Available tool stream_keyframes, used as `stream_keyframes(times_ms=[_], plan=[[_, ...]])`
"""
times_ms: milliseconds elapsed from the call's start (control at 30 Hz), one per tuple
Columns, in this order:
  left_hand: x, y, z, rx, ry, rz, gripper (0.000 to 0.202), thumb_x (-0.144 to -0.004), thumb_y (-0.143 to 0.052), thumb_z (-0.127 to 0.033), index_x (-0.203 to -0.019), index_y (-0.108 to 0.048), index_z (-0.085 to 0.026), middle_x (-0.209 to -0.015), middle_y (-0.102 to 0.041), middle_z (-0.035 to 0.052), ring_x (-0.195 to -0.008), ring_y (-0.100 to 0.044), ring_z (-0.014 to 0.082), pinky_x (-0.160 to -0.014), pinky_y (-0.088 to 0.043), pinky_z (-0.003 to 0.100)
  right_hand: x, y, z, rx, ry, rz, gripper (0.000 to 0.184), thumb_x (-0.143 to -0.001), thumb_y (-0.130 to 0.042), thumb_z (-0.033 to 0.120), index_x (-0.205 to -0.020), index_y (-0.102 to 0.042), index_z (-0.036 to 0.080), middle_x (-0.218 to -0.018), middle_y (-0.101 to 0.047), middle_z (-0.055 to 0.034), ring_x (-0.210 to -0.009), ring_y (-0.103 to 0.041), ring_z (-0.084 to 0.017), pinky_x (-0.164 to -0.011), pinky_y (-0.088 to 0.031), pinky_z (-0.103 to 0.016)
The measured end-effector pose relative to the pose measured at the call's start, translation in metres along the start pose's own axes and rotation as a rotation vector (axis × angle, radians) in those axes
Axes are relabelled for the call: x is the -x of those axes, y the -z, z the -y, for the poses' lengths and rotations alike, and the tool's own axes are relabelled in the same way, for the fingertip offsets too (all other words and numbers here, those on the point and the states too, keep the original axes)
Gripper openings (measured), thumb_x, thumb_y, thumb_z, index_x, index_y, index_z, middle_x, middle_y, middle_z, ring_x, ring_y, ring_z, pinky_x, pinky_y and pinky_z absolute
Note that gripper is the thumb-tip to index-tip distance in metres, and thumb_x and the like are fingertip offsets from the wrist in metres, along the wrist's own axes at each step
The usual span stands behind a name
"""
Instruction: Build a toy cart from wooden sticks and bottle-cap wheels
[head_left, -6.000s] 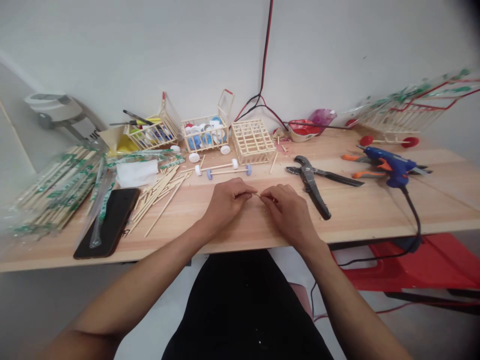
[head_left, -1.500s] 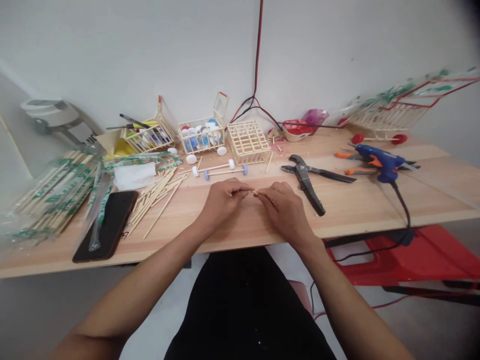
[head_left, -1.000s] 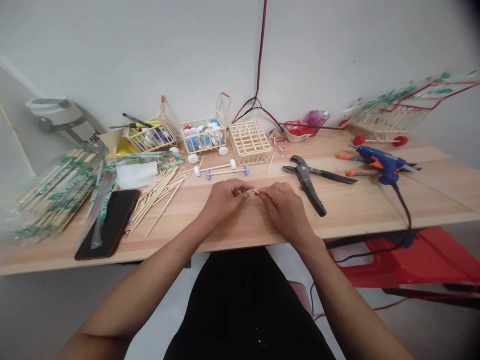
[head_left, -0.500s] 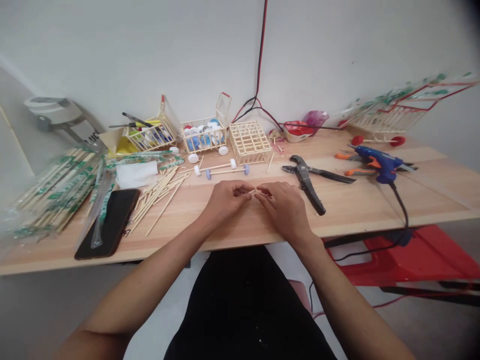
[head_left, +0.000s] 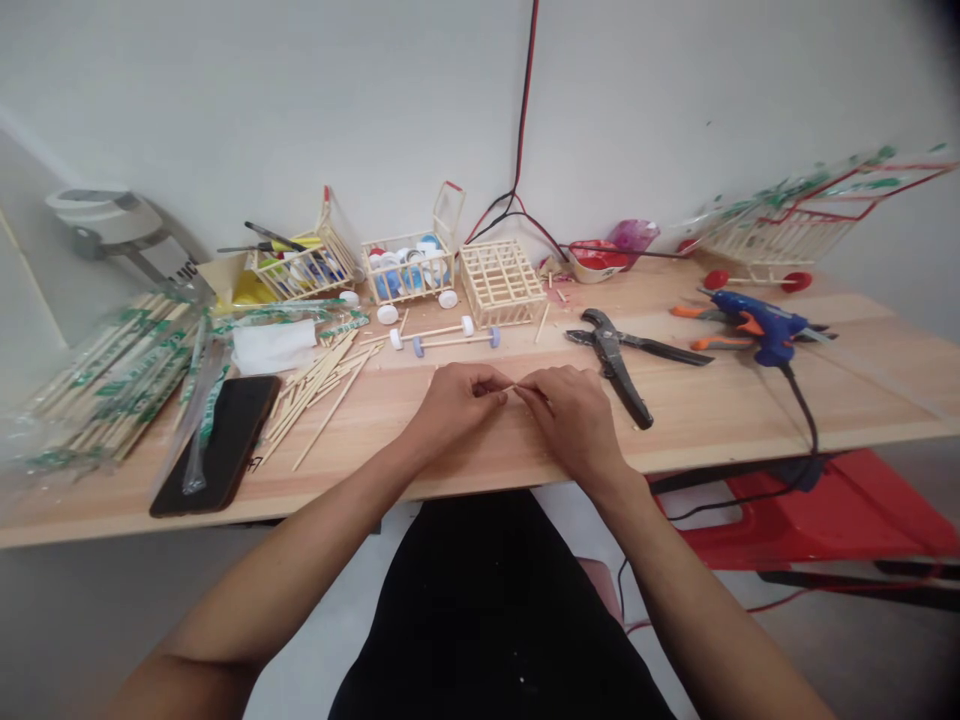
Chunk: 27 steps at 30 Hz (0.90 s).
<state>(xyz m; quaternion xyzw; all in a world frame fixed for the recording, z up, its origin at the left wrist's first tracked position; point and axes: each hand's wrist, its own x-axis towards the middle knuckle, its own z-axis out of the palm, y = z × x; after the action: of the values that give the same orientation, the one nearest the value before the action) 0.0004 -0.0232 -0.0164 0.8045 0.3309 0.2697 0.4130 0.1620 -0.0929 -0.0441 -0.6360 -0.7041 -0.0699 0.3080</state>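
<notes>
Near the table's front edge, my left hand [head_left: 463, 400] and my right hand [head_left: 568, 408] meet fingertip to fingertip. A small pale wooden stick piece [head_left: 511, 389] is pinched between them, mostly hidden by the fingers. Just beyond my hands lie two stick axles with round caps at the ends, a white-capped axle [head_left: 433, 332] and a blue-capped axle [head_left: 457, 341]. Behind these stands a wooden stick basket [head_left: 504, 284]. Loose sticks [head_left: 319, 395] are scattered left of my left hand. A black-handled cutter [head_left: 619, 360] lies to the right of my right hand.
A blue hot glue gun [head_left: 765, 322] lies at the right, its cord hanging over the edge near a red stool [head_left: 840, 520]. Small stick carts, one a cart of bottle caps [head_left: 409, 270], line the wall. A phone [head_left: 217, 445] and bagged sticks [head_left: 120, 380] sit left.
My fingertips have come closer together around the small stick piece, which shows less now. The things on the table lie as before.
</notes>
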Motion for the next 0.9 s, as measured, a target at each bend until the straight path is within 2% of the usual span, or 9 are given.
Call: stream_keyframes(times_ms=[167,300,433,567,667,900], plan=[[-0.0012,0.0016,0.0028,0.003,0.034,-0.036,0.019,-0.079,-0.059,-0.014,-0.088,-0.075,-0.017,-0.083,-0.075,0.0035,-0.075,-0.067,0.0153,-0.072,-0.051,0.026,-0.0003,-0.0008,-0.0005,-0.047,-0.041,0.002,0.025,-0.095,-0.049,0.035,-0.092,-0.070,0.021,-0.091,-0.073,-0.0055,-0.081,-0.059,-0.022,-0.075,-0.033,-0.035],[-0.0021,0.0031,0.0054,0.043,0.093,-0.102,0.017,-0.078,-0.061,-0.013,-0.090,-0.073,-0.014,-0.079,-0.074,0.0039,-0.067,-0.065,0.0133,-0.067,-0.052,0.025,0.0000,-0.0007,-0.0008,-0.061,-0.102,-0.030,0.027,-0.097,-0.045,0.029,-0.101,-0.069,0.019,-0.099,-0.074,-0.0071,-0.087,-0.061,-0.023,-0.077,-0.036,-0.035],[-0.0029,0.0041,0.0081,0.041,0.099,-0.138,0.020,-0.077,-0.062,-0.012,-0.094,-0.073,-0.014,-0.080,-0.074,0.0042,-0.069,-0.066,0.0139,-0.068,-0.052,0.026,0.0004,0.0007,-0.0012,-0.055,-0.097,0.000,0.024,-0.095,-0.048,0.029,-0.100,-0.069,0.019,-0.095,-0.073,-0.0067,-0.086,-0.060,-0.023,-0.075,-0.037,-0.034],[-0.0026,0.0054,0.0078,0.024,0.055,-0.119,0.027,-0.078,-0.063,-0.015,-0.104,-0.073,-0.016,-0.092,-0.076,0.0060,-0.081,-0.069,0.0169,-0.077,-0.053,0.029,0.0010,0.0024,-0.0013,-0.068,-0.067,0.019,0.024,-0.095,-0.047,0.029,-0.093,-0.069,0.019,-0.087,-0.071,-0.0065,-0.082,-0.059,-0.023,-0.074,-0.037,-0.034],[-0.0018,0.0061,0.0043,-0.033,0.034,-0.122,0.022,-0.079,-0.064,-0.015,-0.098,-0.075,-0.018,-0.096,-0.076,0.0054,-0.086,-0.069,0.0179,-0.082,-0.051,0.031,0.0019,0.0019,-0.0021,-0.093,-0.054,0.022,0.024,-0.095,-0.046,0.028,-0.092,-0.069,0.020,-0.086,-0.071,-0.0061,-0.081,-0.059,-0.022,-0.075,-0.038,-0.033],[-0.0006,0.0046,0.0004,-0.048,0.015,-0.156,0.017,-0.078,-0.065,-0.013,-0.090,-0.076,-0.019,-0.090,-0.076,0.0030,-0.082,-0.069,0.0170,-0.079,-0.051,0.029,0.0028,-0.0010,-0.0026,-0.141,-0.011,0.032,0.026,-0.095,-0.046,0.027,-0.087,-0.069,0.020,-0.083,-0.070,-0.0060,-0.077,-0.060,-0.020,-0.074,-0.040,-0.033]])
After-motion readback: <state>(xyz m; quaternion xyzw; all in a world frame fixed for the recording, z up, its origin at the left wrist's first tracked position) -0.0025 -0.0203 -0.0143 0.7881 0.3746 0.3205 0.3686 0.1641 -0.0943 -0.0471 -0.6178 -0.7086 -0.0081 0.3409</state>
